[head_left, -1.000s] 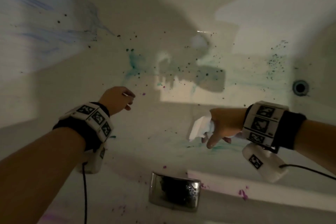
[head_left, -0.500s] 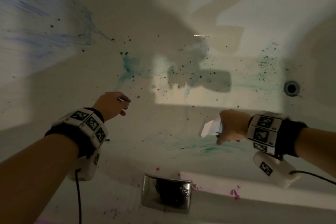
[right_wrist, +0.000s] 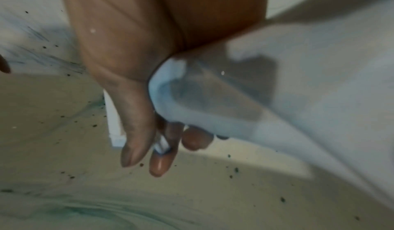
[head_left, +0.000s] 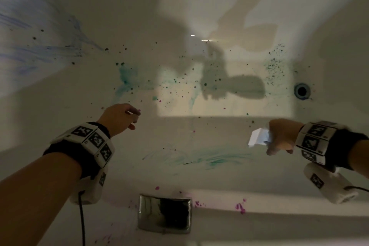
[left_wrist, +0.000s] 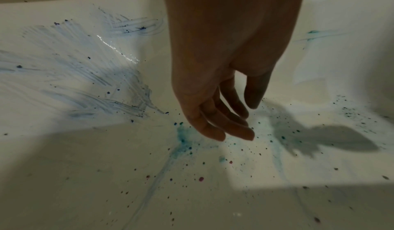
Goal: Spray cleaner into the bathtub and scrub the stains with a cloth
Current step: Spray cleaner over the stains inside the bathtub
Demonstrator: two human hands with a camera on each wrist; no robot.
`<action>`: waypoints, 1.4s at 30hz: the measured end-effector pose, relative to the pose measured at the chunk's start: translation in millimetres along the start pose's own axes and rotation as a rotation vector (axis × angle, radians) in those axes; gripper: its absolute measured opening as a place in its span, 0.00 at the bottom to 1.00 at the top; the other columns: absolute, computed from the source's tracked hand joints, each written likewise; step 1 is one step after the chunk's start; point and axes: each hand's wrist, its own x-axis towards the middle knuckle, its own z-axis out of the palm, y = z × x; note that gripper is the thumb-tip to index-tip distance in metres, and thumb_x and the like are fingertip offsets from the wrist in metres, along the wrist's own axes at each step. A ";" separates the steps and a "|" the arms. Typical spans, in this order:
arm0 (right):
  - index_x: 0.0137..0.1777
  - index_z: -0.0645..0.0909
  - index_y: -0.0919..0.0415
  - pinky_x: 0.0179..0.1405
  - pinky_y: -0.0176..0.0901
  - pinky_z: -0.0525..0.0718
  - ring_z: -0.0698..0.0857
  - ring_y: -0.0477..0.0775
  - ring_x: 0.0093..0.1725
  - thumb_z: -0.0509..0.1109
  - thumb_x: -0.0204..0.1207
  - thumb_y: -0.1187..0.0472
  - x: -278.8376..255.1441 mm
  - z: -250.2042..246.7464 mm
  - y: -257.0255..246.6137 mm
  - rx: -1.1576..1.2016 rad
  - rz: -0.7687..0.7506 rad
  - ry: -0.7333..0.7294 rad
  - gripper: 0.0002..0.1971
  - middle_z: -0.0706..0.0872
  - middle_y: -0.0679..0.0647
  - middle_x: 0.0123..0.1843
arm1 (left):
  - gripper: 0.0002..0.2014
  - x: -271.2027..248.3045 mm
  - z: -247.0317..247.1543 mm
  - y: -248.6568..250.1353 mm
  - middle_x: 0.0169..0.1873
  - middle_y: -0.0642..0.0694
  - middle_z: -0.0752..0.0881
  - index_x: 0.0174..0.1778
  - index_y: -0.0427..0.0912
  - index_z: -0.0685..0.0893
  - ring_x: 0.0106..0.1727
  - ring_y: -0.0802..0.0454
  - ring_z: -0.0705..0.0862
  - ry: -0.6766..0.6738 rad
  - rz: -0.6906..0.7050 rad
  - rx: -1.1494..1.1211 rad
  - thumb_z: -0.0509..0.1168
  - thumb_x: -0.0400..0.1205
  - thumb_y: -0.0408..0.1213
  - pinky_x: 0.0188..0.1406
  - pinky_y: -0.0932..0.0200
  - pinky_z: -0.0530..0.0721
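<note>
My right hand grips a spray bottle with a white nozzle head, held above the tub floor and pointing left. The right wrist view shows the translucent bottle in the palm, with a finger curled round the trigger. My left hand hovers empty over the bathtub, its fingers hanging relaxed. A teal smear lies between the hands. A teal stain and dark specks mark the floor, and blue streaks cover the left wall. No cloth is in view.
The drain sits at the right end of the floor. A chrome overflow plate is on the near wall below my arms. Magenta spots dot the near rim. Shadows of my arms fall across the lit patch of floor.
My right hand has carried the spray bottle to the right, toward the drain end. The left hand has hardly moved and stays empty.
</note>
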 end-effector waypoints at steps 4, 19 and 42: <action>0.31 0.72 0.55 0.22 0.28 0.71 0.75 0.38 0.14 0.76 0.69 0.53 0.8 8.6 26.3 0.091 0.087 0.070 0.16 0.77 0.44 0.15 | 0.06 -0.4 3.6 4.3 0.45 0.42 0.85 0.52 0.38 0.82 0.34 0.53 0.83 -0.003 0.008 0.015 0.61 0.83 0.30 0.29 0.65 0.72; 0.30 0.75 0.54 0.33 0.36 0.77 0.77 0.45 0.21 0.79 0.67 0.55 15.4 15.4 1.8 0.341 -0.027 0.128 0.14 0.80 0.48 0.20 | 0.06 0.9 11.4 8.4 0.46 0.41 0.86 0.52 0.38 0.83 0.34 0.53 0.84 -0.012 0.030 0.056 0.61 0.82 0.30 0.31 0.65 0.73; 0.37 0.75 0.57 0.31 0.34 0.76 0.82 0.44 0.30 0.77 0.68 0.52 42.5 -6.9 -85.1 0.181 -0.148 0.141 0.14 0.77 0.42 0.23 | 0.06 17.7 2.5 -21.4 0.46 0.40 0.86 0.51 0.38 0.82 0.33 0.54 0.83 -0.013 -0.052 0.000 0.61 0.82 0.30 0.29 0.65 0.72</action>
